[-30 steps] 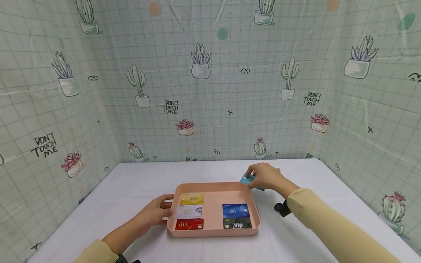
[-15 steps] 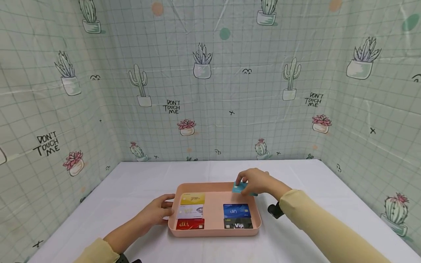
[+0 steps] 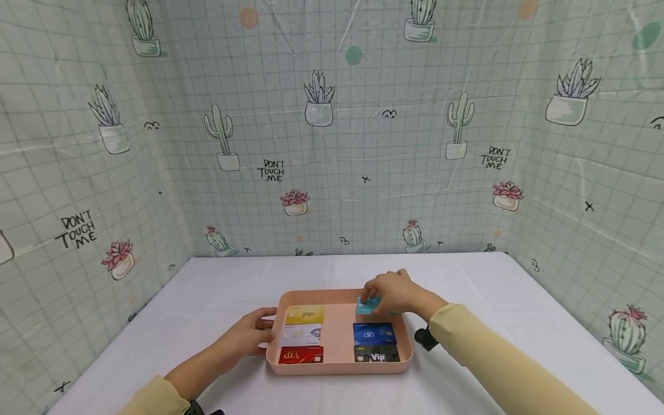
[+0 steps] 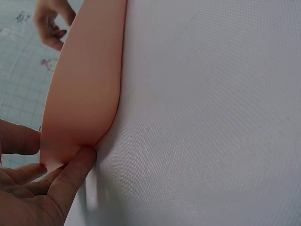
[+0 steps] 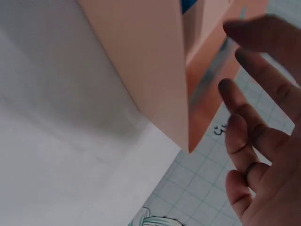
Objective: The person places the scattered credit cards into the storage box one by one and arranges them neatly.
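Observation:
A salmon-pink tray (image 3: pixel 339 369) sits on the white table. My left hand (image 3: pixel 246 334) holds its left side, fingertips at the rim and at the lower outer edge in the left wrist view. Over the tray's back right corner, my right hand (image 3: pixel 394 293) pinches a light blue card (image 3: pixel 366 306); the hand covers part of it. The right wrist view shows this card blurred and nearly edge-on beside the fingertips. Along the tray's left lie a yellow card (image 3: pixel 304 314), a white card (image 3: pixel 302 335) and a red card (image 3: pixel 301 355). At right lie a blue card (image 3: pixel 373 334) and a black card (image 3: pixel 376 354).
The tray walls (image 5: pixel 141 56) stand low around the cards. A white cloth (image 3: pixel 223 282) covers the table. Grid-patterned curtains (image 3: pixel 363 144) with cactus drawings hang behind it and on both sides.
My right hand has carried the light blue card leftward and nearer, from outside the tray's back right corner to over the inside of the tray. My left hand stays at the tray's left side.

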`<state>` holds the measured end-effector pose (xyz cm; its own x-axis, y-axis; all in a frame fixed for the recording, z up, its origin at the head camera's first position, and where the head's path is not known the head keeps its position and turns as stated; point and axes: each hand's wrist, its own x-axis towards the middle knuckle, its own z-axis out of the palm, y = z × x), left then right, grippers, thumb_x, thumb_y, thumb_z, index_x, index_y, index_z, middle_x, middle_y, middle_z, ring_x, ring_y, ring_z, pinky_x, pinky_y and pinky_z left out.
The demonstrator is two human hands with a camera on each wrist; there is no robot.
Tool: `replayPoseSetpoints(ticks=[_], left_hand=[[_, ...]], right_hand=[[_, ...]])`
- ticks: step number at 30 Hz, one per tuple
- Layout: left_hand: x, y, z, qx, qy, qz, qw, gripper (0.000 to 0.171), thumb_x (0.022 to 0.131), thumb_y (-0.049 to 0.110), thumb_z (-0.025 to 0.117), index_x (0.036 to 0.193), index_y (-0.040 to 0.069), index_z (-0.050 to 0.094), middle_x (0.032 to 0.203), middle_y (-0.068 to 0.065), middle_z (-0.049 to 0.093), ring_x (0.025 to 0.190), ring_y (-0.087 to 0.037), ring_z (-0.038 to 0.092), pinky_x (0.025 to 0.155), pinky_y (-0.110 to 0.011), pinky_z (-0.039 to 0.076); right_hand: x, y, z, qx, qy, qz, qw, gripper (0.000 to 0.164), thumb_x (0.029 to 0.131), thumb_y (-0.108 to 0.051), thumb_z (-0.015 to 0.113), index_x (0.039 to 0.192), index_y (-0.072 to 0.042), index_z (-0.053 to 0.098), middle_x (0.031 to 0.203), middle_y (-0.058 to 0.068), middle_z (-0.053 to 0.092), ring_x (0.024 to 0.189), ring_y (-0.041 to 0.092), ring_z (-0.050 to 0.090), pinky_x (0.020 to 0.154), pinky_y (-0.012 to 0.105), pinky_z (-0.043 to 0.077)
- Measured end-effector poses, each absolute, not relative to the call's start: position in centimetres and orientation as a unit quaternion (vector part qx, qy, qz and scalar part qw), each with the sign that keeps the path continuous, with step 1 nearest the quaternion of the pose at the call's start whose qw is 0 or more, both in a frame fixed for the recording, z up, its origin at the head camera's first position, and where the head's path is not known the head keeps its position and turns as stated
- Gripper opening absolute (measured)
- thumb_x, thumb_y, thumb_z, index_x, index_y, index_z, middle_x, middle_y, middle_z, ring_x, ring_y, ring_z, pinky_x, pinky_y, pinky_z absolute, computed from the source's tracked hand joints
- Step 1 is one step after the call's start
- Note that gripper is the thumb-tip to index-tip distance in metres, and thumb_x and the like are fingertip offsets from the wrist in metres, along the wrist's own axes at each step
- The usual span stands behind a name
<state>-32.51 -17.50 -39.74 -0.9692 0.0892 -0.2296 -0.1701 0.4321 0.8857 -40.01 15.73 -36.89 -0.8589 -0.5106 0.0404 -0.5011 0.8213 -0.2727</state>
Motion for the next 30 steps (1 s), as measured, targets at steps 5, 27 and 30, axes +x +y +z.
replayPoseSetpoints(ticks=[5, 27, 30], left_hand=[[-32.4, -17.5, -39.7, -0.025, 0.834, 0.537, 0.124, 0.062, 0.095, -0.004, 0.061, 0.153, -0.002, 0.041, 0.143, -0.030, 0.054, 0.124, -0.041, 0.060, 0.092, -0.054, 0.059], [-33.4, -18.4, -39.0, -0.024, 0.844, 0.516, 0.143, 0.050, 0.102, 0.013, 0.058, 0.148, -0.004, 0.046, 0.134, -0.023, 0.062, 0.114, -0.034, 0.066, 0.084, -0.050, 0.063], [-34.3, -19.3, -38.6, -0.018, 0.863, 0.484, 0.146, 0.051, 0.105, 0.029, 0.057, 0.143, -0.004, 0.051, 0.130, -0.020, 0.065, 0.110, -0.031, 0.068, 0.082, -0.047, 0.064]], right_hand=[[-39.8, 15.4, -37.3, -0.265, 0.954, -0.137, 0.019, 0.016, 0.083, -0.018, 0.084, 0.097, -0.023, 0.079, 0.098, -0.009, 0.076, 0.101, 0.020, 0.065, 0.100, 0.061, 0.034], [-40.7, 17.7, -37.1, -0.255, 0.958, -0.123, -0.044, 0.023, 0.097, -0.029, 0.068, 0.113, -0.018, 0.079, 0.114, 0.001, 0.077, 0.112, 0.028, 0.068, 0.100, 0.063, 0.039], [-41.5, 19.0, -36.8, -0.235, 0.963, -0.101, -0.082, 0.034, 0.100, -0.038, 0.064, 0.124, -0.017, 0.075, 0.130, 0.009, 0.071, 0.124, 0.038, 0.062, 0.101, 0.067, 0.041]])
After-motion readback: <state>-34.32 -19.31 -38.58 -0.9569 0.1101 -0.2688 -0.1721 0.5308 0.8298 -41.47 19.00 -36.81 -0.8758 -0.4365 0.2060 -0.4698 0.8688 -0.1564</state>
